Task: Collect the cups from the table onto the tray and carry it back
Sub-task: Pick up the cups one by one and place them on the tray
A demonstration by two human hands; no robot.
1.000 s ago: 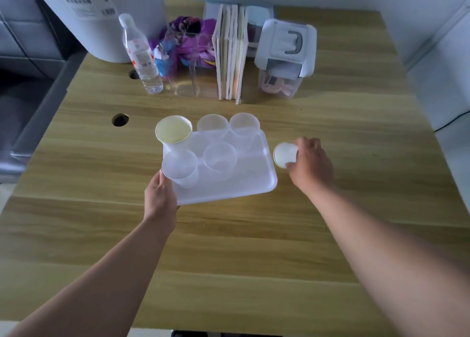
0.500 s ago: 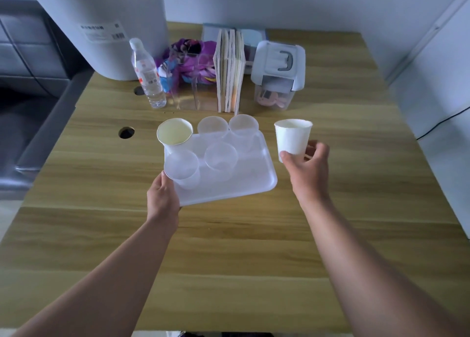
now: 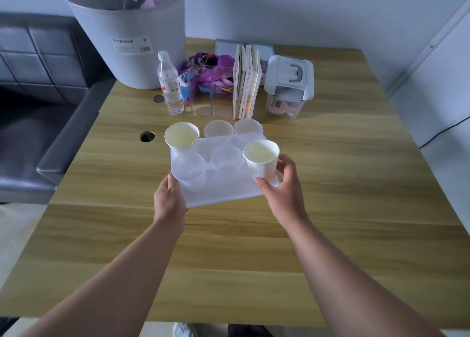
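A white plastic tray (image 3: 223,193) lies on the wooden table (image 3: 343,184). On it stand several clear plastic cups (image 3: 226,158) and a white paper cup (image 3: 181,137) at its far left corner. My left hand (image 3: 170,200) grips the tray's near left edge. My right hand (image 3: 283,188) holds a second white paper cup (image 3: 262,158) upright over the tray's right side, thumb and fingers wrapped around its lower wall. Whether its base touches the tray is hidden by my fingers.
Behind the tray stand a water bottle (image 3: 170,83), a clear organiser with purple cloth (image 3: 211,82), a row of books (image 3: 247,81) and a lidded plastic box (image 3: 288,85). A grey bin (image 3: 127,31) stands at the table's far left. A cable hole (image 3: 147,136) lies left of the tray.
My right hand picked the paper cup up from the table right of the tray, raised it upright, and moved it left over the tray's right side. My left hand stayed on the tray.
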